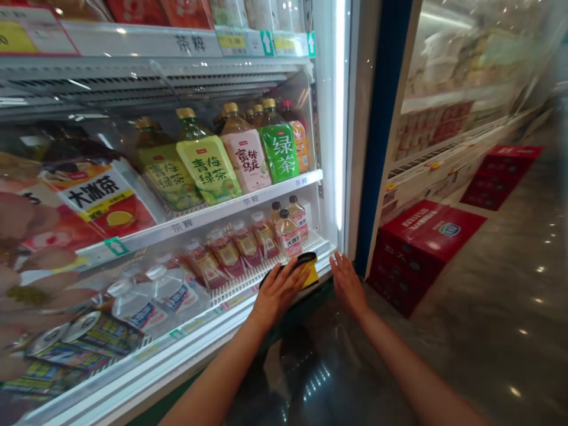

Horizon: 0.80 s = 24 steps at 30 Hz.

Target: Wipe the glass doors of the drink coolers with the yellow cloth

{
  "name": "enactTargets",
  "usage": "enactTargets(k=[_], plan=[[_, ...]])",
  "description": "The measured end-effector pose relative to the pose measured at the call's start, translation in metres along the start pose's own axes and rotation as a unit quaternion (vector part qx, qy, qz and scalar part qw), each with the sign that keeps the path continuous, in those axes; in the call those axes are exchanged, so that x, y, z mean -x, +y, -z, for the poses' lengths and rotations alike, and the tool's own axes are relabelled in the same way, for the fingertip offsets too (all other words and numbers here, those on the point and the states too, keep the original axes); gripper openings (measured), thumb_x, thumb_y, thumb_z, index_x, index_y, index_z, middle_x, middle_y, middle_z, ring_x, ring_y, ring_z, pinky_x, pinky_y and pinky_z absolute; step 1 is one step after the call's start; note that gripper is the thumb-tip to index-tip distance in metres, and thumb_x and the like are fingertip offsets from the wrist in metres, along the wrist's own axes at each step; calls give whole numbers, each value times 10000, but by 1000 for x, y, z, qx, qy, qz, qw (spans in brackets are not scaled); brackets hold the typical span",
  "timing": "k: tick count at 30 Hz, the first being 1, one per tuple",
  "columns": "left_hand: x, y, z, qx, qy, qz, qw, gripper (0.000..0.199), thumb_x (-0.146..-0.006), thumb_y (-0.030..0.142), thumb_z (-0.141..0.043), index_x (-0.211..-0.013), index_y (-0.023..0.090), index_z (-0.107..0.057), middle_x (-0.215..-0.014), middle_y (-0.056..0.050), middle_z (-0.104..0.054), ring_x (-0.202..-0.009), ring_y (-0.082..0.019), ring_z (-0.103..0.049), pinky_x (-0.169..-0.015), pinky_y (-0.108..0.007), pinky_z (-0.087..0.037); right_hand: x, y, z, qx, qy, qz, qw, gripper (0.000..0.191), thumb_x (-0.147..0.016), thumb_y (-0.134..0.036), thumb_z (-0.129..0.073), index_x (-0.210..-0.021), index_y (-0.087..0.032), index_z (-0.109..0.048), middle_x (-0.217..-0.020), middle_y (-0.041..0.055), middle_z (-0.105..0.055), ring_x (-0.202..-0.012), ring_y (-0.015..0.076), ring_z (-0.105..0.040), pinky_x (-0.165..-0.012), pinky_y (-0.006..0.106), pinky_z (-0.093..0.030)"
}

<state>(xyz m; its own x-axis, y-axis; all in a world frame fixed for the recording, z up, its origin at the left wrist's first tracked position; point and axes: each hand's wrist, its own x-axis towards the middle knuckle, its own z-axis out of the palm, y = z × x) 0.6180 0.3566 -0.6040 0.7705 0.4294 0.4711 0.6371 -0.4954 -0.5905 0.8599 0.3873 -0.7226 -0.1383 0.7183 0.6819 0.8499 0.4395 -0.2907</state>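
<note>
My left hand is closed over a black-and-yellow scrubber-like block, whose exact kind I cannot make out. The block sits at the lower front edge of a lit drinks cooler, near its right corner. Beside it, my right hand is open, fingers stretched toward the base of the cooler's right frame post; whether they touch it is unclear. Small dark-capped tea bottles stand just behind the block on the bottom shelf. The palm of my left hand hides part of the block.
Large tea bottles fill the middle shelf. Water bottles and cans lie on the bottom shelf at left. Red cartons stand on the shiny floor at right, before another cooler. Reflections cross the left side.
</note>
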Motion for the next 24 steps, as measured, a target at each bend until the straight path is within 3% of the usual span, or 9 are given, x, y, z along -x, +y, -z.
enactTargets(k=[5,8,12,15,18,21,24], plan=[[-36,12,-24,20,-57,-111,992,467,-963,187,-527,-1426,225,-580,-1515,-18,-576,-1505,-243,-396,-1321,-474,-169,1,15,3,-19,17,-41,999,824,-972,-29,-336,-1635,-343,39,-1717,53,-137,-1577,277,-151,-1228,600,-352],[-60,9,-21,31,-19,-67,997,502,-946,130,-534,-1441,211,-563,-1548,-35,-541,-1532,-270,-336,-1320,-509,-142,0,23,4,-24,24,-63,997,818,-970,-32,-319,-1638,-337,41,-1721,55,-133,-1580,275,-138,-1228,607,-343],[-56,12,-20,25,0,-6,1000,514,-954,119,-526,-1454,234,-552,-1571,-26,-512,-1555,-277,-273,-1325,-510,-99,4,36,7,-14,23,-78,997,799,-983,-41,-303,-1639,-320,59,-1718,76,-148,-1578,284,-145,-1215,607,-361],[-52,25,-35,25,-32,-68,997,442,-970,178,-521,-1403,212,-600,-1547,-17,-541,-1512,-269,-380,-1325,-482,-154,8,46,10,8,23,-80,997,820,-965,-22,-305,-1638,-307,68,-1720,74,-118,-1578,291,-146,-1212,595,-372],[-70,35,-50,40,-60,-113,991,422,-965,179,-528,-1377,200,-618,-1509,-37,-582,-1496,-246,-411,-1312,-477,-221,9,56,14,19,23,-82,996,825,-968,-43,-329,-1634,-315,76,-1723,52,-88,-1582,279,-132,-1229,578,-352],[-88,36,-52,53,-46,-66,995,503,-941,119,-521,-1434,207,-567,-1544,-45,-543,-1538,-260,-321,-1312,-512,-201,10,61,15,2,32,-90,995,810,-977,-53,-323,-1636,-326,61,-1722,52,-114,-1583,273,-130,-1232,596,-339],[-81,38,-53,44,-23,-6,999,558,-942,110,-508,-1484,242,-518,-1552,-27,-534,-1553,-277,-273,-1318,-546,-143,11,63,15,-8,37,-98,994,799,-979,-46,-314,-1641,-314,44,-1717,79,-150,-1581,284,-142,-1221,612,-349]])
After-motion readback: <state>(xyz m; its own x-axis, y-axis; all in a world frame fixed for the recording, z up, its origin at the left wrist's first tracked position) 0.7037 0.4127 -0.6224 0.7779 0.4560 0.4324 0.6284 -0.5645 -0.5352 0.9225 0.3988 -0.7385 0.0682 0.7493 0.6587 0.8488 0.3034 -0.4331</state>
